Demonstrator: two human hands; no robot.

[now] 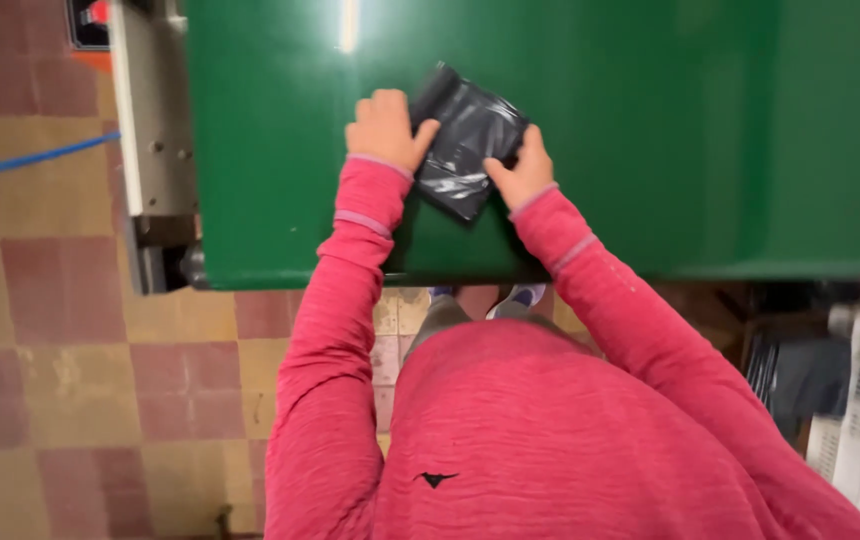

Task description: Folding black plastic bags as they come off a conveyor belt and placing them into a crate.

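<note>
Black plastic packet [465, 140], glossy and crinkled, lay tilted on the green table [650, 150] near its front edge. The left hand [385, 128] curled over the packet's left edge, thumb pressed on the plastic. The right hand [522, 170] pinched its lower right corner, fingers tucked under. Both arms wore pink sleeves [350, 260]. Below the table edge, a checkered tile floor [70, 380] showed, and a blue cable [30, 160] crossed it at left.
</note>
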